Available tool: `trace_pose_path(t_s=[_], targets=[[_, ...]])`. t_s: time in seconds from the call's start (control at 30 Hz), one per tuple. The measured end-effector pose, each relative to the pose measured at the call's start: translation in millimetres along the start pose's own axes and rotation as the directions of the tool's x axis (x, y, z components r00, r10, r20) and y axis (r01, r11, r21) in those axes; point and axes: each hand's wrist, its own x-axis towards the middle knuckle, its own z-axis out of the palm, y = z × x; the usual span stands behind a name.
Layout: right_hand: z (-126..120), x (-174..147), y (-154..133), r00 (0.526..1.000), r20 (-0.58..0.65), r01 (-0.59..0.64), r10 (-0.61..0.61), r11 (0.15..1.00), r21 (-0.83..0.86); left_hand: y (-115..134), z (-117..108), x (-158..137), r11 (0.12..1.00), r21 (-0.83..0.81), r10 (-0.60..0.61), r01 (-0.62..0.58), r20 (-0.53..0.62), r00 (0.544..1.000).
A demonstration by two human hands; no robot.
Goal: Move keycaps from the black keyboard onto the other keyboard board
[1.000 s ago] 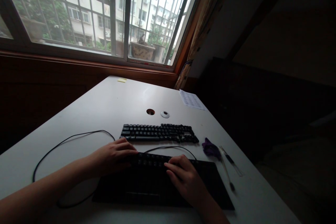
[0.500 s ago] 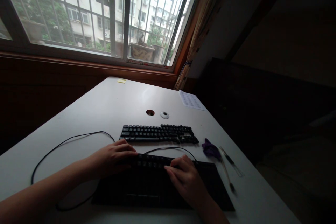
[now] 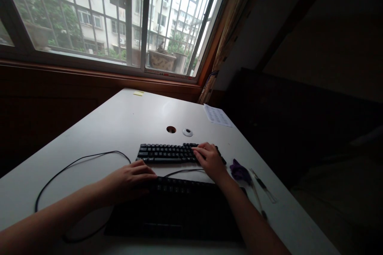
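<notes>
A black keyboard [image 3: 179, 211] lies on the white table, with several keycaps in rows along its far side; the rest of its face is too dark to make out. My left hand [image 3: 136, 177] rests on its far left corner, fingers stretched out and lying flat. Beyond the keyboard, loose black keycaps [image 3: 161, 153] are laid out in keyboard order. Over the right part of this layout is my right hand [image 3: 209, 159], thumb and fingertips drawn together at the keycaps. Whether a keycap sits between those fingertips is too small to tell.
A black cable [image 3: 74, 160] loops across the table at left. To the right lie a purple cloth [image 3: 239, 170], a wire keycap puller [image 3: 263, 185] and a thin brush [image 3: 257, 197]. Farther back are a round hole [image 3: 171, 129], its white cover [image 3: 187, 132] and a printed sheet [image 3: 218, 115].
My right hand has moved away from the keyboard, forward to the loose keycaps. My left hand stays on the keyboard's left corner.
</notes>
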Motion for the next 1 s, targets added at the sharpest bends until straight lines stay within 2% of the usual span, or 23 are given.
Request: trace_pose_path(t_s=[0.17, 0.37, 0.6, 1.0], targets=[[29, 33, 14, 0.997, 0.07, -0.016, 0.02, 0.998, -0.053, 2, -1, 2, 1.0, 0.01, 0.008, -0.008, 0.004, 1.0], [48, 44, 23, 0.988, 0.143, -0.038, 0.052, 0.994, -0.101, 4, -3, 3, 1.0, 0.014, 0.011, -0.011, 0.004, 1.0], [54, 49, 27, 0.981, 0.182, -0.039, 0.061, 0.991, -0.126, 2, -2, 2, 1.0, 0.01, 0.009, -0.009, 0.002, 1.0], [50, 42, 28, 0.99, 0.142, -0.003, 0.019, 0.994, -0.112, 7, -5, 5, 1.0, 0.015, 0.008, -0.008, 0.008, 1.0]])
